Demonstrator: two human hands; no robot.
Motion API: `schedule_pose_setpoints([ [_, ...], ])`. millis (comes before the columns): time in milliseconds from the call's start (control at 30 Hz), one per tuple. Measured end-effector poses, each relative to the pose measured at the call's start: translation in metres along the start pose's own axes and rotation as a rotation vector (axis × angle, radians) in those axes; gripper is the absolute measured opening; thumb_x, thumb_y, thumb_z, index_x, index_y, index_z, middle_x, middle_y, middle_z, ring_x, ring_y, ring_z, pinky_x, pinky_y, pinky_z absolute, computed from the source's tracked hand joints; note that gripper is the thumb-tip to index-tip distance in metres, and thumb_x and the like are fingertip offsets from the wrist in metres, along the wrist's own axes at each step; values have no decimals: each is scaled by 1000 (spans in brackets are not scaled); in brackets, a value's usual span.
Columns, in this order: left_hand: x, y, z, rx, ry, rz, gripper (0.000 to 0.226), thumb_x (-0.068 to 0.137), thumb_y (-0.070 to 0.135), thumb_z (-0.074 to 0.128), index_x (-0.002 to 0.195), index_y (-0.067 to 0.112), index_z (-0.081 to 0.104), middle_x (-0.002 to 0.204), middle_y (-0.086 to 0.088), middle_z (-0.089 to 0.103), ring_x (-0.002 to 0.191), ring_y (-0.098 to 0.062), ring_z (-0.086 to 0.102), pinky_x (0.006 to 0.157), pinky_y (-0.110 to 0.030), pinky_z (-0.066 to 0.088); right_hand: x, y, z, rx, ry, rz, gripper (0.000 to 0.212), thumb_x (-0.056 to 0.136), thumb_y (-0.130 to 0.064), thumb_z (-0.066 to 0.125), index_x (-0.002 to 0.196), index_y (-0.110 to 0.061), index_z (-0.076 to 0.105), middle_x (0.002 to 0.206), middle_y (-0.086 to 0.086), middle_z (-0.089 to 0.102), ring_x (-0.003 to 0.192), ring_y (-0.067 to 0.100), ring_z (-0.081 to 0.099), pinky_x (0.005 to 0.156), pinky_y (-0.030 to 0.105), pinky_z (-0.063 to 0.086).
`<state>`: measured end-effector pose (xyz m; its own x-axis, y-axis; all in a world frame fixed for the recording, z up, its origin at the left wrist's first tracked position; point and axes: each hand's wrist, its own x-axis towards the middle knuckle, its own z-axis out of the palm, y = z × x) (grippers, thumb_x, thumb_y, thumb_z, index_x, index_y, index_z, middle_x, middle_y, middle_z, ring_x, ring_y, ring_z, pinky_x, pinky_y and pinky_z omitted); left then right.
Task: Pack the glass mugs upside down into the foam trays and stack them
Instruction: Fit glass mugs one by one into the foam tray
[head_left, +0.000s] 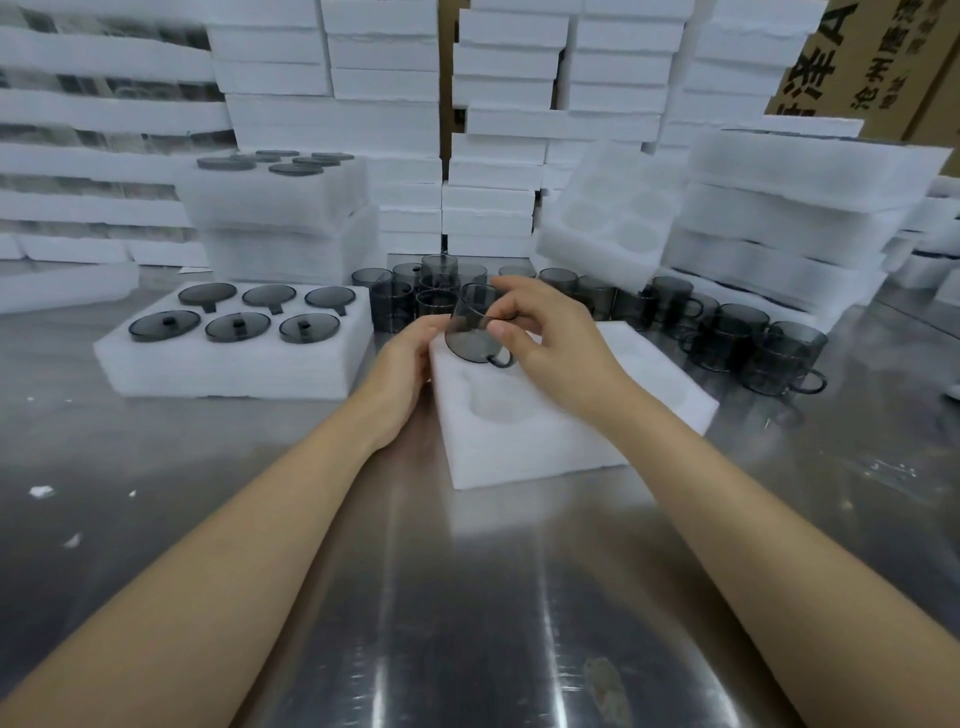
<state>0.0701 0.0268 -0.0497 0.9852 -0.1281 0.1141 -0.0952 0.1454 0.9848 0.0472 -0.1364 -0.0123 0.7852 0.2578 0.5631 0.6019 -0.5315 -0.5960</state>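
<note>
The right hand (545, 338) is pinching a smoky glass mug (470, 332), with the thumb pressing on the near wall and the fingers (511, 293) curling over the far side, so the grip is closing on the glass alone. The mug is hanging tilted in the air, its handle pointing down below the thumb, just above the far left corner of the foam tray (524, 452) lying under the palm. It is not yet seated in any hollow, and whether its mouth is already facing down is hard to tell. The left hand (408, 364) is resting against the tray's left edge with fingers loosely extended and wrapping nothing; whether the fingertips are touching the glass is unclear. The nearest empty hollow (501, 410) is waiting below and nearer than the right fingers. The risks look plain: the glass is smooth and the pinch is narrow, so turning it over could be letting it slip onto the steel table (467, 597). The downward handle could be catching the foam lip if it is not lining up with the hollow's notch, leaving the mug sitting crooked and spoiling the stacking. Just beyond the fingertips the loose mugs (737, 338) are crowding close, so a wide swing could be knocking them. Left of the left hand, a full tray (234, 369) is sitting clear.
</note>
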Motion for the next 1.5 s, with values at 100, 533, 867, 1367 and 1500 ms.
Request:
schedule_pose_setpoints([
  [100,-1,2,1,75,-27,57,39,99,36,37,124,20,62,124,-9,65,119,-27,58,111,-53,35,-2,-4,0,-153,-8,-63,13,92,-1,54,95,-1,67,120,11,60,130,21,45,103,23,36],
  [533,-7,4,3,249,-8,183,30,103,36,37,116,28,62,117,13,66,118,0,54,111,-32,34,-1,-9,0,-410,-165,-57,26,98,-4,44,111,-6,66,152,11,36,126,34,44,90,18,22],
  [867,-1,4,-1,279,16,118,35,91,52,47,96,20,62,102,-2,63,102,-16,58,99,-40,41,-3,-5,-7,-273,-244,-89,22,98,-2,44,97,-3,66,74,-22,48,138,19,37,111,33,27],
  [1367,-2,3,-6,355,-118,32,35,89,29,55,124,30,57,123,1,62,121,-14,53,107,-31,38,-8,-4,-10,-358,-571,127,49,96,-55,34,142,-38,41,158,-1,23,148,18,5,117,36,8],
  [1500,-3,7,-4,402,-137,-42,60,65,48,57,124,40,48,124,5,60,121,-11,52,111,-37,34,-9,-4,-14,-80,-422,165,38,96,-46,47,130,-33,57,144,-9,48,134,5,39,112,27,28],
])
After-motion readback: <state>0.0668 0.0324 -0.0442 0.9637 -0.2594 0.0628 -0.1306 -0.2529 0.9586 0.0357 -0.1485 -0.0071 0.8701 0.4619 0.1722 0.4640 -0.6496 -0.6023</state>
